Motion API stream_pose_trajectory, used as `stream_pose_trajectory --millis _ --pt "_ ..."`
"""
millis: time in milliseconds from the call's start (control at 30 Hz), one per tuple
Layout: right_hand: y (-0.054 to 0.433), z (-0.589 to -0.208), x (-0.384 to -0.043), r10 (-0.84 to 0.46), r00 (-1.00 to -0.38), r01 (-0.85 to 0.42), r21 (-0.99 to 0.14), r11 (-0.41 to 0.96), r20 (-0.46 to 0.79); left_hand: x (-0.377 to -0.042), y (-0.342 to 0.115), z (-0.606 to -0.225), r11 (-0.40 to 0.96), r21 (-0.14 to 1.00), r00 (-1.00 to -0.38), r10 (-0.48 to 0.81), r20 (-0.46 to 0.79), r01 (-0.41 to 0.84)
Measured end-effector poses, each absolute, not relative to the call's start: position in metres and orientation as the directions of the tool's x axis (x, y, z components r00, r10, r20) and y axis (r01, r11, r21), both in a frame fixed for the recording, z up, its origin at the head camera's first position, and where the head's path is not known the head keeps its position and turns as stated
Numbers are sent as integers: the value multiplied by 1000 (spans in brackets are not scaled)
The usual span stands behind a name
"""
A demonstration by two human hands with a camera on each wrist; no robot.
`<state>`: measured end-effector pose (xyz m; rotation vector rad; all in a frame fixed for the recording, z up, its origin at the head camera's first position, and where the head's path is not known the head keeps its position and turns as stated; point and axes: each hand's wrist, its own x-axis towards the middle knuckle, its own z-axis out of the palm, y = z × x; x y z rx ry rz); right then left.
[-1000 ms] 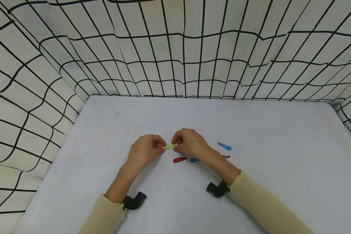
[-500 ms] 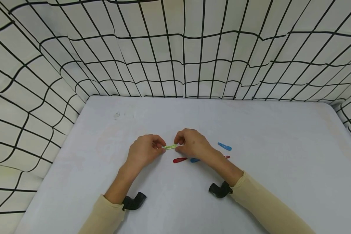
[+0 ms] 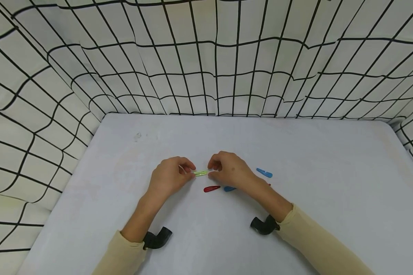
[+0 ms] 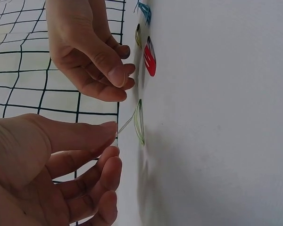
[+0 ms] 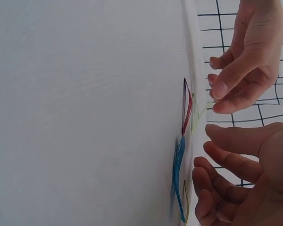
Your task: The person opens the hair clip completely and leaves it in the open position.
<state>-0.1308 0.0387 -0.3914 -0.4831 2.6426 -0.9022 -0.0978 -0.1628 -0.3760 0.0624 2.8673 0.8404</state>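
A light green snap hair clip (image 3: 201,173), its two parts sprung apart in the left wrist view, is held at one end between the thumb and finger of my left hand (image 3: 168,176). Just right of the clip's other end, my right hand (image 3: 230,169) has its thumb and fingers spread apart with nothing between them. Close below lie a red snap clip (image 3: 212,188) and a blue snap clip (image 3: 229,188), the latter partly covered by the right hand. Another blue clip (image 3: 264,172) rests right of that hand. A sliver of red (image 3: 270,185) shows beside the right forearm.
The white tabletop (image 3: 330,183) is bounded at the back and sides by white cloth with black grid netting (image 3: 213,57). Black curved camera mounts (image 3: 157,237) sit at both wrists. A yellowish clip (image 4: 138,36) appears beyond the red one in the left wrist view.
My right hand has let go of the green clip's right end and drawn slightly to the right. The left hand has kept its hold on the other end.
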Motion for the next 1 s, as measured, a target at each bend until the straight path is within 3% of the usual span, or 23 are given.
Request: stream_pose_trajectory --millis 533,1000 --pt "49 -383 -124 -402 -900 -194 -673 713 -166 -94 -157 -370 822 569 -984 95 -150 -8" --pt "59 -385 -116 -493 -858 -251 -724 643 -140 -92 -151 -376 768 640 -969 183 -167 34"
